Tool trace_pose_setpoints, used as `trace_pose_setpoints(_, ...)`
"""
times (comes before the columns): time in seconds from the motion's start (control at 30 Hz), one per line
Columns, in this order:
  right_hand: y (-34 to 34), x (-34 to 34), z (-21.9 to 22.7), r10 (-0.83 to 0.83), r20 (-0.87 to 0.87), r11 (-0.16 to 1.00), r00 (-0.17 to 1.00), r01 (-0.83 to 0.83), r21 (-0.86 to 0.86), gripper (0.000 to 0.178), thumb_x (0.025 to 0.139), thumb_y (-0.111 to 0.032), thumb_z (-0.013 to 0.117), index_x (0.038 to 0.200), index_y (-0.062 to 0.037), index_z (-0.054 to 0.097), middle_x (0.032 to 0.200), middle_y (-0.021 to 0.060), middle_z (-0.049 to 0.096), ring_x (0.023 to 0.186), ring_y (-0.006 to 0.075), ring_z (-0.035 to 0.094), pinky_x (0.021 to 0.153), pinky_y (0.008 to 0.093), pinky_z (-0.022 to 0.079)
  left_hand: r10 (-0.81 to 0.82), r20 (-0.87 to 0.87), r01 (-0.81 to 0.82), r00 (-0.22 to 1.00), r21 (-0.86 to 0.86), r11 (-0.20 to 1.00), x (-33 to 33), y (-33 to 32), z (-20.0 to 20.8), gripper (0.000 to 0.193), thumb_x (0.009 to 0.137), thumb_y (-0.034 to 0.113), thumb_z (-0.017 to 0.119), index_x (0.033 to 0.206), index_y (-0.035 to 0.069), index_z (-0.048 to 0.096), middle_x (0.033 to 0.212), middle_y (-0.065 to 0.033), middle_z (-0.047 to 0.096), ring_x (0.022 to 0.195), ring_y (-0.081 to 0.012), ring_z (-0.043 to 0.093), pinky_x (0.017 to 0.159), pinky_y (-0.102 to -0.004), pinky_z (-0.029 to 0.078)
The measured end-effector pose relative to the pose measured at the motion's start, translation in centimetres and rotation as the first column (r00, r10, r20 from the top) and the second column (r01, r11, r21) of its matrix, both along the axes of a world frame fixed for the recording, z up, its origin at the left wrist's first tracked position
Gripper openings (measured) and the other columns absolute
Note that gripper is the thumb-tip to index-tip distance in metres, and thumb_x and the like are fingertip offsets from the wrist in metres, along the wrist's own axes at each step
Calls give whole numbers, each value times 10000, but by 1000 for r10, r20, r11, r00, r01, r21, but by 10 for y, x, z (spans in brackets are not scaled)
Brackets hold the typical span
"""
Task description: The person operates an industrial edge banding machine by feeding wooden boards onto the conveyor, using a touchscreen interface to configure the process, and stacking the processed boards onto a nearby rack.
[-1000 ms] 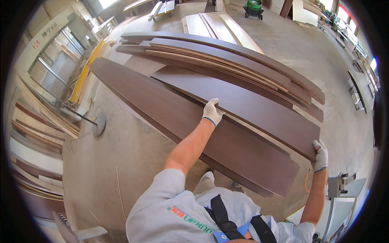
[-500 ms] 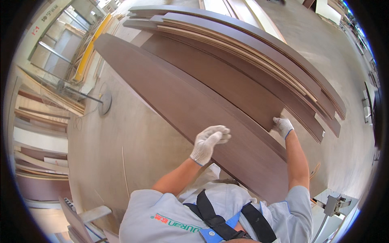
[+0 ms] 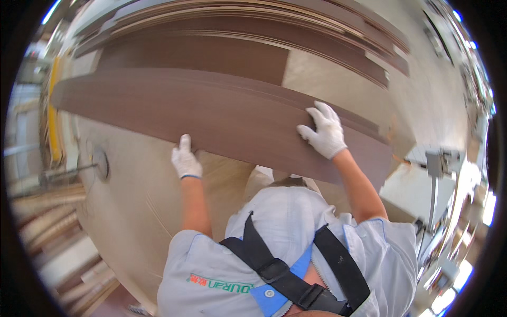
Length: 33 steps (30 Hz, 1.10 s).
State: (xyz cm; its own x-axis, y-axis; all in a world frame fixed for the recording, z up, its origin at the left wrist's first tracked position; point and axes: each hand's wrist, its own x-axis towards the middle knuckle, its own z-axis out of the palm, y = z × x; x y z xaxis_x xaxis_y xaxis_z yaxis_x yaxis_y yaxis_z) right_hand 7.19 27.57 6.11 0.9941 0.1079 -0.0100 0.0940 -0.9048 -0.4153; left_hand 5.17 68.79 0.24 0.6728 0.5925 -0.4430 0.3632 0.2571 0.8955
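A long brown panel (image 3: 227, 113) with a slightly glossy face lies across in front of me, running from far left to near right. At its near edge my left hand (image 3: 186, 159), in a white knit glove, grips the board with one digit over the top; some fingers are hidden. My right hand (image 3: 326, 132), gloved the same way, rests on the top face toward the right end, fingers spread. Just beyond lies a darker brown panel (image 3: 211, 55), partly covered by the long one.
Farther back are stacked brown boards (image 3: 253, 26) with pale edges. At the left stand a round-based metal stand (image 3: 100, 162), a yellow rail (image 3: 54, 119) and a blurred pile of boards (image 3: 63, 240). A grey metal post (image 3: 434, 174) rises at the right.
My left hand has moved left to the panel's near edge. My right hand has left the darker panel and come onto the long panel's face. The view has turned, and the panels lie more level across it.
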Motion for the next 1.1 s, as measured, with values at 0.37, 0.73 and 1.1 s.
trace_pose_setpoints(0.37,-74,-125,-29,-322,216,939,922,340,-51,780,898,-516,769,1478,-25,594,1574,251,516,1517,433,407,1297,536,269,-170,75,183,983,-243,953,-44,-34,-26,501,1076,336,667,1435,0,569,1348,-128,668,1217,-292,649,1037,-507,530)
trace_pose_setpoints(0.73,-102,-400,-96,-715,-689,-620,119,348,703,751,942,-245,845,1556,-14,479,1523,142,549,1370,267,537,1064,377,511,-394,50,365,918,-500,785,-174,-124,-38,481,1068,347,683,1434,59,563,1349,-121,634,1252,-307,599,1111,-532,492)
trace_pose_setpoints(1.1,-139,-456,-49,-715,-650,-679,257,-35,733,196,932,-112,790,1111,-32,780,1092,94,787,1008,261,746,884,420,610,-199,373,268,906,-144,952,-108,-15,17,656,1100,390,520,1505,-126,513,1579,-207,530,1396,-368,515,1213,-511,367)
